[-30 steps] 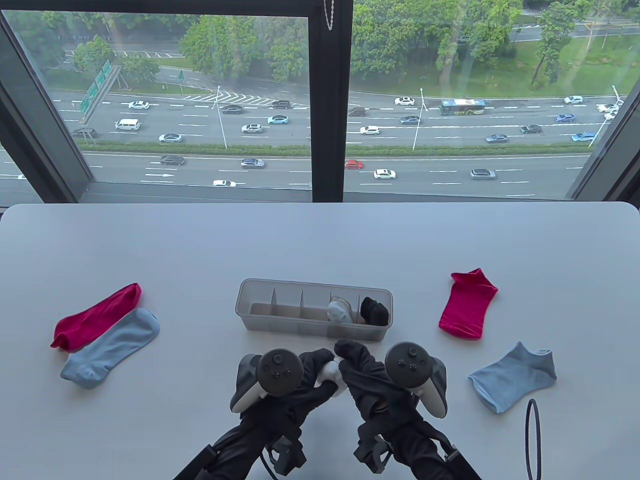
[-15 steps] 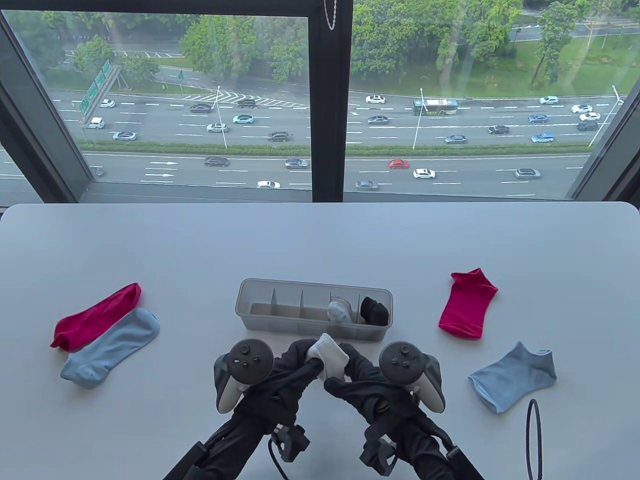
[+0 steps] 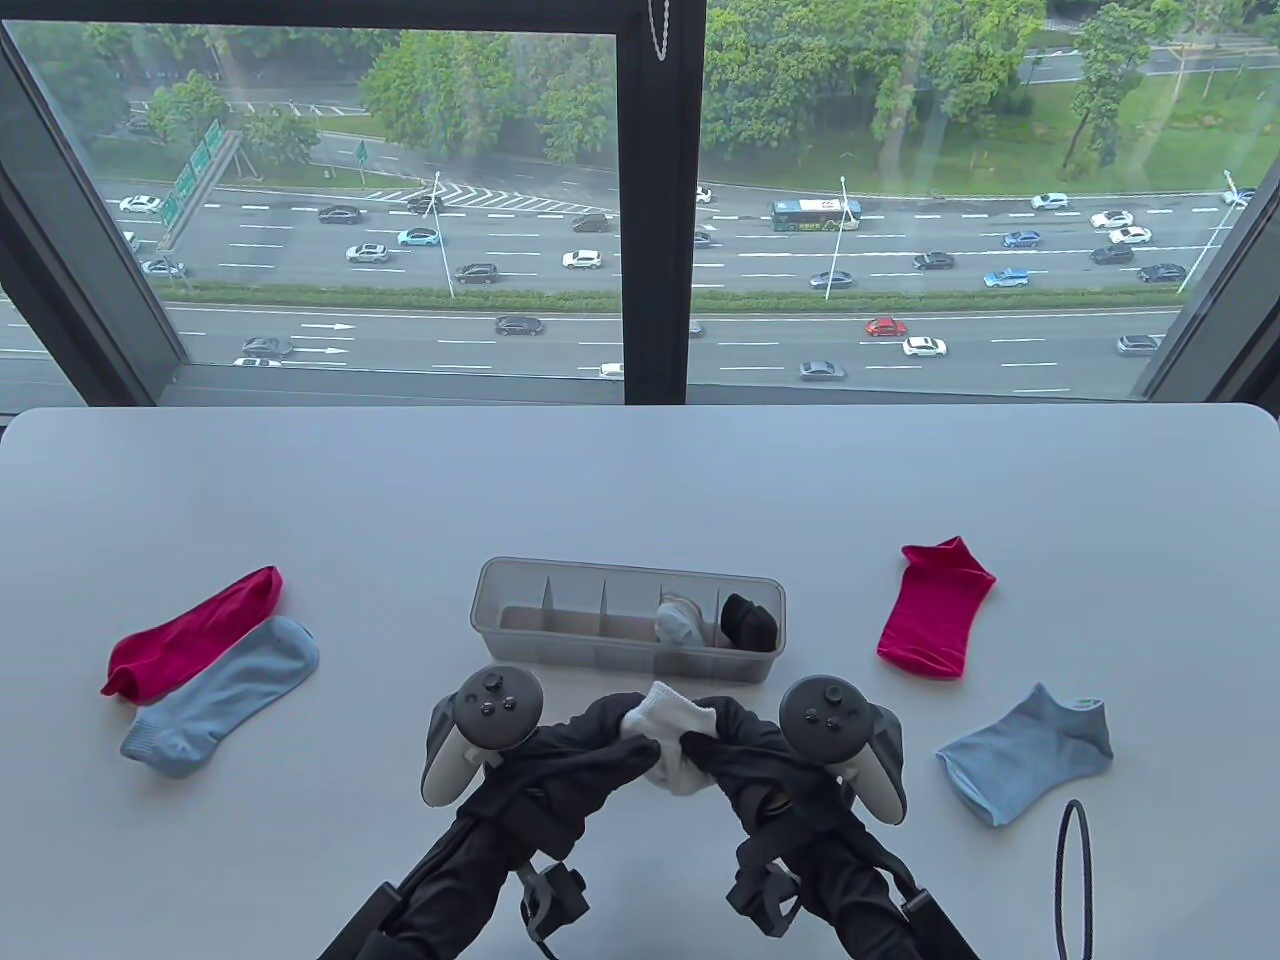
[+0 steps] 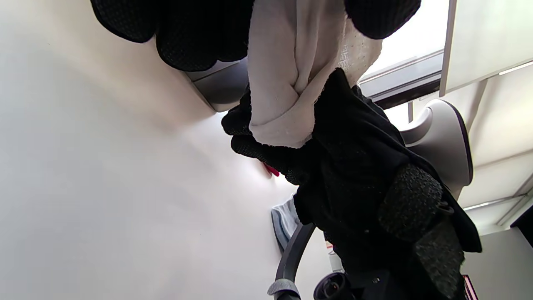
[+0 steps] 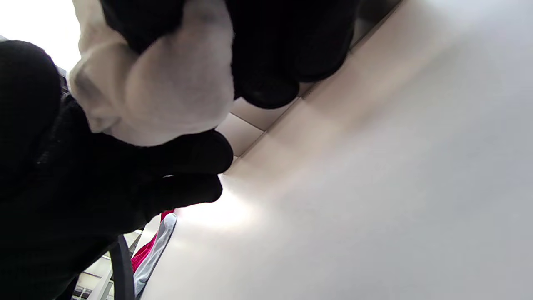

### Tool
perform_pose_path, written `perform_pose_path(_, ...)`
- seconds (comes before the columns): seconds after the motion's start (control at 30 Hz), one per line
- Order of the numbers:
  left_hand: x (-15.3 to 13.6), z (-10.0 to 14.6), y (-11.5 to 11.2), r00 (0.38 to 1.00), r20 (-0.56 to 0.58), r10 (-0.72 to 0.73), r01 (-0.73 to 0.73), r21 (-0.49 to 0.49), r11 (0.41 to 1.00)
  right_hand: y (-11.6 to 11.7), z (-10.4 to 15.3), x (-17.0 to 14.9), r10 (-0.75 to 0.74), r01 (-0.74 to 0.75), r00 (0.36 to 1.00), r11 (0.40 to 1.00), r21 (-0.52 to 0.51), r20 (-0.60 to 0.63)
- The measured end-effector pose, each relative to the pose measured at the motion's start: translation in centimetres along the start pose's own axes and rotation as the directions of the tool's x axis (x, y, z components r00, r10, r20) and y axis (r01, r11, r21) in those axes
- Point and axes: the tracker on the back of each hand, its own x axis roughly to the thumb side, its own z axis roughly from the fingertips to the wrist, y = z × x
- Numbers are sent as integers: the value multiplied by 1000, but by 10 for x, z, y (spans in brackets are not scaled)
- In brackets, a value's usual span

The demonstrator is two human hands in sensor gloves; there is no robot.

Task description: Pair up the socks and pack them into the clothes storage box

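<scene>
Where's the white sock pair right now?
In the table view, the white socks are bunched between the left hand and right hand, both gripping them just in front of the storage box, near the table's front centre.

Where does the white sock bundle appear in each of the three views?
Table view: white sock bundle at bottom centre, held between both hands, in front of the storage box.
Left wrist view: top centre.
Right wrist view: upper left.
Shared landmark: the black gloved fingers around it.
</scene>
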Motion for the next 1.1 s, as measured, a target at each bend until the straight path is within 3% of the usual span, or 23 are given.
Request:
perform_pose_path(0.03,1,1,1,1000,-9,-13,13,91,996,6,-1,2,-21,20,1000,998,53,12)
perform_pose_path(0.1,5,1,3,1000,-4,-20,20,123,992,13,-1,3,24,-25,1000,994,105,11)
perform_pose_path(0.17,6,0,0,999,22,-30,28,71,997,14,-1,2,91,-92,996,993,71,6)
perform_pose_path(0.3,12,-5,-4,998,58,-11,18,-116,993,0,-4,-2,71,-71,997,996,45,-5)
perform_pose_path(0.37,15,-8,-4,997,54,-54,61,-132,989,-4,-3,-2,141,-141,990,990,6,-11)
perform_pose_path(0.47,22,0,-1,988,44,-146,145,14,989,-15,1,1,162,-162,987,986,-48,-3)
perform_pose_path(0.57,40,10,13,949,-3,-316,304,280,910,-32,11,14,249,-245,968,956,-162,8)
perform_pose_path(0.6,47,12,20,924,-30,-381,364,377,852,-41,17,20,360,-354,933,913,-204,-10)
perform_pose_path(0.7,66,1,36,865,-129,-485,485,463,742,-59,26,26,596,-610,791,749,-258,-139)
perform_pose_path(0.8,76,-22,43,798,-241,-552,595,451,665,-61,28,18,631,-657,754,719,-226,-182)
perform_pose_path(0.9,72,-54,42,691,-363,-625,722,390,572,-52,25,3,635,-664,747,717,-212,-195)
perform_pose_path(1.0,59,-80,36,649,-422,-633,759,308,573,-47,23,-3,674,-704,709,692,-159,-206)
perform_pose_path(1.1,46,-99,31,569,-491,-659,808,186,559,-46,22,-3,679,-708,705,689,-155,-204)
